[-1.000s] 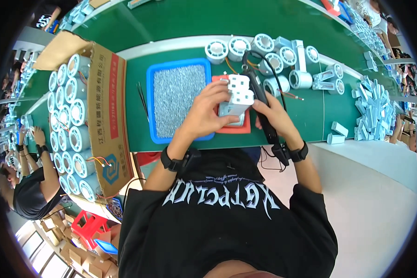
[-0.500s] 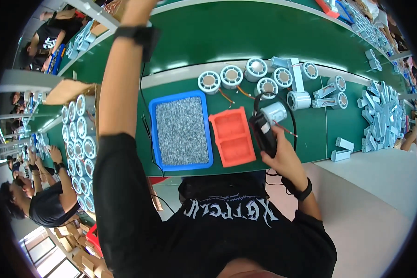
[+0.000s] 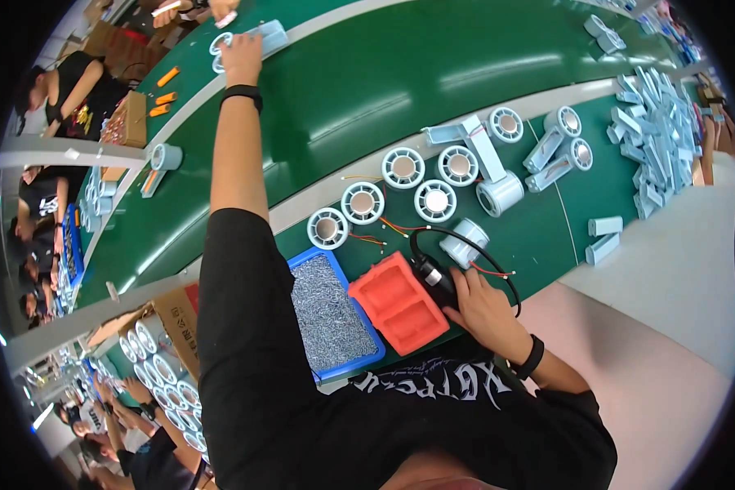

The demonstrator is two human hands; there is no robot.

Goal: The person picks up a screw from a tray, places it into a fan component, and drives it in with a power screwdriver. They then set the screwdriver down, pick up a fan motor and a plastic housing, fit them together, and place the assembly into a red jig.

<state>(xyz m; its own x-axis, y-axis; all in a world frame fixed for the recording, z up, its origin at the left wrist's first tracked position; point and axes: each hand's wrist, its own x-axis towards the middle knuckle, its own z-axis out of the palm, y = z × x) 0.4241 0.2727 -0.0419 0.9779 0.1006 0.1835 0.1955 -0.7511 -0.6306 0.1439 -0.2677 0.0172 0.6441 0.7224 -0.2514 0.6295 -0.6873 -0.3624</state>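
Note:
My left hand (image 3: 242, 59) reaches across the green belt to its far edge. Its fingers are closed over a light-blue fan housing (image 3: 222, 42), and a light-blue handle (image 3: 273, 34) shows beside it. In my right hand (image 3: 488, 317), low over the near bench, is a black electric screwdriver (image 3: 438, 281) with a looped cable. Just beyond the tool lies a light-blue cylindrical housing (image 3: 465, 242) with red wires. An orange-red two-compartment tray (image 3: 396, 265) sits to the left of the screwdriver. Beside that is a blue tray (image 3: 376, 353) full of small metal screws.
Several round fan housings (image 3: 403, 167) with wires stand along the bench. Units with handles (image 3: 554, 167) lie to the right, near a heap of light-blue handle shells (image 3: 647, 135). A carton (image 3: 175, 327) of housings is at left. Other people work across the belt (image 3: 367, 106).
My view has turned left. My left hand, out of view before, now shows on the fan housing at the belt's far edge. My right hand stays at the screwdriver.

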